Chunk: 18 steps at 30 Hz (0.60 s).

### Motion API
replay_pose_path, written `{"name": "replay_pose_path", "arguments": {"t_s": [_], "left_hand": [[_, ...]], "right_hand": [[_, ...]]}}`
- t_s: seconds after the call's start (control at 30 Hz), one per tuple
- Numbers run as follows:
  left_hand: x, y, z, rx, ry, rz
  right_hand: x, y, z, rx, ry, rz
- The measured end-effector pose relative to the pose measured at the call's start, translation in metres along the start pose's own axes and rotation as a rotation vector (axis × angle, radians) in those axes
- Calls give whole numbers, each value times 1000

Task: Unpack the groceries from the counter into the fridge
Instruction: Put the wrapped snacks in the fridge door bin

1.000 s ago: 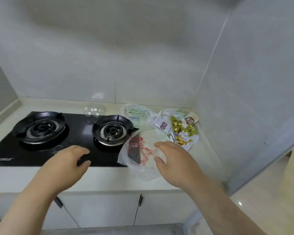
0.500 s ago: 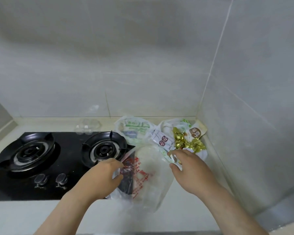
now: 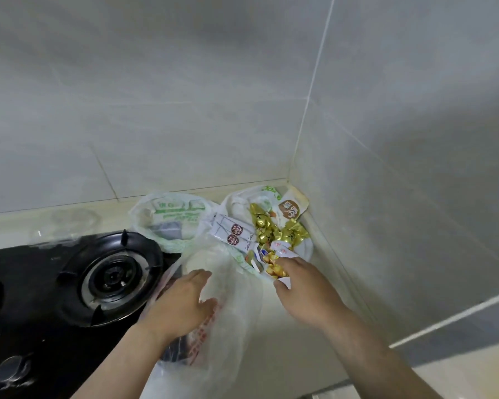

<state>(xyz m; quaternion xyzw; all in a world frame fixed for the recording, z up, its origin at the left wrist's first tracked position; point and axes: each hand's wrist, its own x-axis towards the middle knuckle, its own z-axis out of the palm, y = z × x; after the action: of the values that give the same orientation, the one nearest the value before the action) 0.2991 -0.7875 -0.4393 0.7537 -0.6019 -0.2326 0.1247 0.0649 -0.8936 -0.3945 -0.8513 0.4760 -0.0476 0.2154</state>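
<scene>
Left hand (image 3: 182,306) flat, fingers straight, on red-printed plastic bag (image 3: 234,338); right hand (image 3: 308,292) pinches snack packet (image 3: 272,264); print unreadable.

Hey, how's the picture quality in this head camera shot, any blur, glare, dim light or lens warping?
Head view: the wide lens leans the grey tiled wall's corner seam; light is dim and soft, without hard shadows; the clear plastic container behind the glossy black hob is smeared; gold foil-wrapped sweets glint but read clearly; the small white-and-yellow packet that the right hand pinches is soft-edged.
</scene>
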Motion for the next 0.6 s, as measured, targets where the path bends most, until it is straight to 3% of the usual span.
{"name": "replay_pose_path", "arguments": {"t_s": [0.23, 0.5, 0.6], "left_hand": [[57, -15, 42, 26, -174, -24], [104, -26, 74, 205, -284, -112], [106, -28, 84, 291, -257, -133]], "right_hand": [[21, 16, 13, 12, -16, 119], [59, 50, 30, 87, -111, 201], [78, 67, 33, 146, -147, 245]]}}
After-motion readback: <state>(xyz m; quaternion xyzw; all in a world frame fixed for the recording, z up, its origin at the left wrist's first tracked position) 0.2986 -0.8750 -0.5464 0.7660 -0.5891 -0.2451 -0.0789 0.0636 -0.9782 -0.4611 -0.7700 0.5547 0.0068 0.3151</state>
